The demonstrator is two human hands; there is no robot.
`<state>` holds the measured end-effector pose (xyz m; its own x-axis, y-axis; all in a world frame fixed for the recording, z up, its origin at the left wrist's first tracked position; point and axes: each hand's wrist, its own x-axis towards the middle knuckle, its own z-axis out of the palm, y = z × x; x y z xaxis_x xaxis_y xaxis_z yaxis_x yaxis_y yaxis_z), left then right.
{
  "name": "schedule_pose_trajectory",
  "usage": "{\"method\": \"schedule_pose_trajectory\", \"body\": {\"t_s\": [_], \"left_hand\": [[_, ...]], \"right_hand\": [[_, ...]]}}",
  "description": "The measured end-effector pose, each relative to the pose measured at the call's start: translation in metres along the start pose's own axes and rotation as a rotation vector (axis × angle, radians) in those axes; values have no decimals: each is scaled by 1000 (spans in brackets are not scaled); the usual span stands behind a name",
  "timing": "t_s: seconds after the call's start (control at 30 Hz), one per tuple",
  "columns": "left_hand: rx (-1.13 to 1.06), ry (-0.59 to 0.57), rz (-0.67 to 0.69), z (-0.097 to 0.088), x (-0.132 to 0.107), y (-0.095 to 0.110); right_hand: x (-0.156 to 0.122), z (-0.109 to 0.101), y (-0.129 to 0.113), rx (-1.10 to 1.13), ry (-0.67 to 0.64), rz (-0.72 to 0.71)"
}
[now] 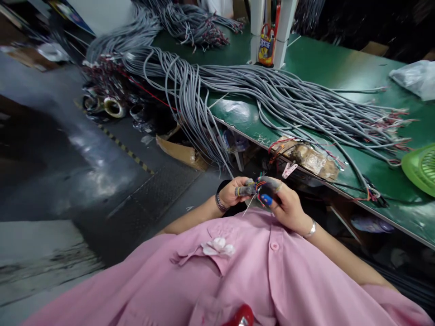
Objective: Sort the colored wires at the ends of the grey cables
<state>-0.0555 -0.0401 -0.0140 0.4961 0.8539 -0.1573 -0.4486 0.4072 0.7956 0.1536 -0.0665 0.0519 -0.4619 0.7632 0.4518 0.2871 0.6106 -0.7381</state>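
Note:
My left hand [234,192] and my right hand [283,203] meet just above my pink shirt. Both are closed on the stripped end of a grey cable [252,189] whose thin coloured wires fan out between my fingertips. Grey and blue finger covers sit on my fingers. A thin pale strand hangs down from the cable end. Each wrist carries a bracelet.
A green workbench [319,68] to the right carries a large pile of grey cables [272,95] with coloured wire ends, a brown taped bundle [311,156], a green fan [423,167] and a plastic bag [416,77]. More cables spill to the floor, beside tape rolls [113,106] and a cardboard box [180,151].

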Motion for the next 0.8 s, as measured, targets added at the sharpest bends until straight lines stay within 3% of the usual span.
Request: {"method": "schedule_pose_trajectory", "body": {"t_s": [0.13, 0.23, 0.3, 0.4, 0.5, 0.57, 0.67, 0.73, 0.8], "left_hand": [[34, -46, -29, -2, -2, 1], [170, -165, -78, -2, 0, 13], [344, -314, -102, 2, 4, 26], [621, -630, -114, 15, 16, 45], [757, -794, -87, 27, 28, 58], [749, -772, -45, 29, 33, 65], [726, -712, 18, 24, 34, 73], [759, -641, 90, 19, 34, 74], [791, -507, 206, 18, 35, 69]], "right_hand": [[5, 4, 3, 52, -42, -26], [2, -2, 3, 156, -108, 59], [-1, -5, 3, 321, -237, 245], [-4, -11, 9, 544, -501, 542], [-8, -26, 23, 536, -595, 614], [-11, -44, 36, 455, -483, 631], [-20, -71, 56, 364, -74, 749], [-28, -80, 65, 420, 206, 832], [-35, -77, 72, 566, 336, 873]]}}
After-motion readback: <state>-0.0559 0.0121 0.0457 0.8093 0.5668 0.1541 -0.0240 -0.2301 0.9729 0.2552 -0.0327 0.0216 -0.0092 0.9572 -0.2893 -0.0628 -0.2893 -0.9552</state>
